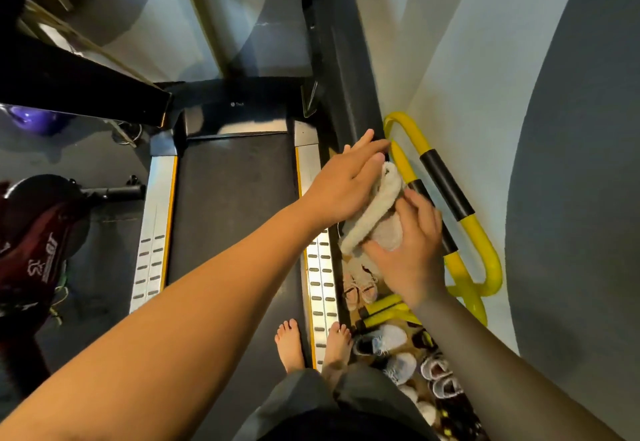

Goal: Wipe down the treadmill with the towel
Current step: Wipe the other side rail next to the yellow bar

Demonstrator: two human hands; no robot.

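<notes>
I stand barefoot on the treadmill, its black belt [235,205] running between silver side rails [320,267]. A folded beige towel [372,213] is bunched over the treadmill's right edge, just below the end of a dark upright bar [349,94]. My left hand [346,184] reaches across and lies on the towel's left side with straight fingers. Thumb and fingers of my right hand [412,250] wrap the towel from the right. What the towel rests on is hidden beneath it.
A yellow tubular frame with black grips [446,194] leans on the white wall at right. Several pairs of shoes [388,340] crowd the floor beside the right rail. A dark red exercise machine [38,243] and a purple ball [31,118] sit at left.
</notes>
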